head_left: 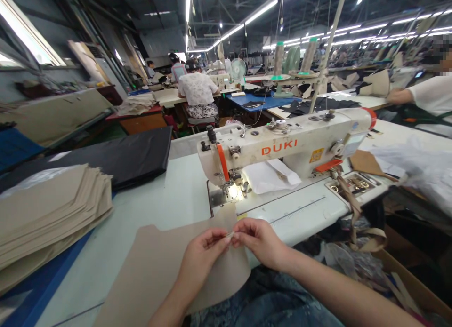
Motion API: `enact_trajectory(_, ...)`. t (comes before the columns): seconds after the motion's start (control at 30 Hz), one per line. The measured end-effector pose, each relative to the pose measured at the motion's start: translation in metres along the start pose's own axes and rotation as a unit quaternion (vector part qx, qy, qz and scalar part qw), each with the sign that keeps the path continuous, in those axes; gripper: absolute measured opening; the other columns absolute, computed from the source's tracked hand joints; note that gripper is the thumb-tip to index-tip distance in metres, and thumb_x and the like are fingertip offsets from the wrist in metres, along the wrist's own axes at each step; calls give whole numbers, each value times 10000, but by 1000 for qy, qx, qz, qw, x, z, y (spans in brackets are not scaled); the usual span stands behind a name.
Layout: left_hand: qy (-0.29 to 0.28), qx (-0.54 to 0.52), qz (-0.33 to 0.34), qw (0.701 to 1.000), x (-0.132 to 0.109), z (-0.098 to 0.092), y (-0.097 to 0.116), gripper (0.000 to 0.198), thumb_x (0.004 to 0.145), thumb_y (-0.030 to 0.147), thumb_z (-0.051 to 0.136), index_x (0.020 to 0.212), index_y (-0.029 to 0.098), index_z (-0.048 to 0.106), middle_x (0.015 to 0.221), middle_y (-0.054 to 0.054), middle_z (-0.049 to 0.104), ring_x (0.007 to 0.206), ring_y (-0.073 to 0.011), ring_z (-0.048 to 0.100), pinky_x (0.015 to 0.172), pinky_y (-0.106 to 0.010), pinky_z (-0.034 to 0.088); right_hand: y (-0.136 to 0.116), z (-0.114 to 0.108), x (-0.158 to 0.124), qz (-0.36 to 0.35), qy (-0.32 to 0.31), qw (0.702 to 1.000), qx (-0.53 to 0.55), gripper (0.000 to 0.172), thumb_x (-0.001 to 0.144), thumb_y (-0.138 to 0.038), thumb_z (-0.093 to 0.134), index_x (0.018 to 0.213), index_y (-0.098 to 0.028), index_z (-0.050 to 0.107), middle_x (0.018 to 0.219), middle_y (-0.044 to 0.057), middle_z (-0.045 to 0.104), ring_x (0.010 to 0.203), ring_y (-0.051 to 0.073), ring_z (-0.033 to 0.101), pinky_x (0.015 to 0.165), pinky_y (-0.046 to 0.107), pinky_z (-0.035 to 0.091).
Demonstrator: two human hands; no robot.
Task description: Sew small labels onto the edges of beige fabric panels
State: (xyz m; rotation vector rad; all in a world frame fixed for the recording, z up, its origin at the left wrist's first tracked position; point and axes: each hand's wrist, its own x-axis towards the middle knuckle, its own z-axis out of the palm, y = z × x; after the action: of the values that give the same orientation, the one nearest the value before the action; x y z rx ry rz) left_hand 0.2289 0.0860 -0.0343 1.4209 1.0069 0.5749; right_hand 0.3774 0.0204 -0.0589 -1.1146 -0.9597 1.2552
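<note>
My left hand [202,255] and my right hand [260,240] meet above a beige fabric piece [155,266] lying on the pale table. Both pinch a small pale item [230,235] between thumb and fingertips; it is too small to identify. The fabric piece reaches up to the needle area [234,189] of a white DUKI sewing machine [282,148], whose lamp is lit. The hands are a short way in front of the needle.
A stack of beige cut pieces [49,209] lies at the left, with black fabric [120,157] behind it. White cloth [270,175] sits under the machine arm. A cardboard box with straps [370,242] is at the right. Other people sit at tables behind.
</note>
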Motion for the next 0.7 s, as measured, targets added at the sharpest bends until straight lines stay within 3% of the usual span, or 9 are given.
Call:
enact_trajectory(0.1, 6, 17, 11, 1000, 0, 1, -2, 283, 591, 430, 725, 698, 174, 668, 698, -55, 692, 682, -209, 643, 668, -292, 518, 3, -2, -2, -11, -2, 999, -30, 150, 789, -326, 606, 775, -177, 594, 665, -11, 613, 642, 128, 580, 648, 233, 447)
enact_trajectory(0.27, 39, 60, 45, 996, 2, 8, -9, 239, 614, 403, 702, 702, 184, 667, 680, -35, 682, 657, -201, 636, 640, -283, 517, 2, -7, -4, -47, 27, 981, -186, 111, 819, -247, 573, 757, -168, 621, 630, -23, 566, 597, 109, 499, 573, 207, 363)
enact_trajectory(0.43, 16, 167, 98, 981, 12, 6, -15, 257, 744, 434, 594, 792, 195, 678, 782, -48, 699, 750, -224, 654, 725, -322, 535, 0, -13, 1, -76, 35, 952, -294, 121, 824, -164, 532, 739, -159, 617, 646, -19, 562, 630, 111, 491, 589, 207, 335)
enact_trajectory(0.5, 11, 243, 165, 956, 19, 1, -17, 308, 806, 437, 535, 935, 195, 677, 962, -75, 699, 921, -246, 644, 867, -373, 512, 0, -17, 4, -61, 36, 959, -275, 123, 818, -146, 522, 728, -156, 606, 629, -23, 560, 609, 108, 490, 581, 204, 343)
enact_trajectory(0.6, -1, 374, 271, 887, 31, -9, -27, 442, 867, 398, 451, 1213, 147, 565, 1289, -132, 559, 1211, -270, 501, 1047, -442, 394, 0, -21, 10, -27, 42, 970, -238, 123, 797, -113, 522, 703, -153, 591, 583, -37, 548, 559, 97, 485, 557, 194, 352)
enact_trajectory(0.7, -21, 473, 298, 829, 43, -19, -38, 509, 907, 363, 377, 1332, 92, 443, 1391, -170, 449, 1296, -274, 410, 1078, -461, 362, -2, -25, 21, 16, 48, 972, -227, 118, 775, -78, 536, 703, -151, 594, 545, -48, 544, 516, 86, 488, 525, 180, 355)
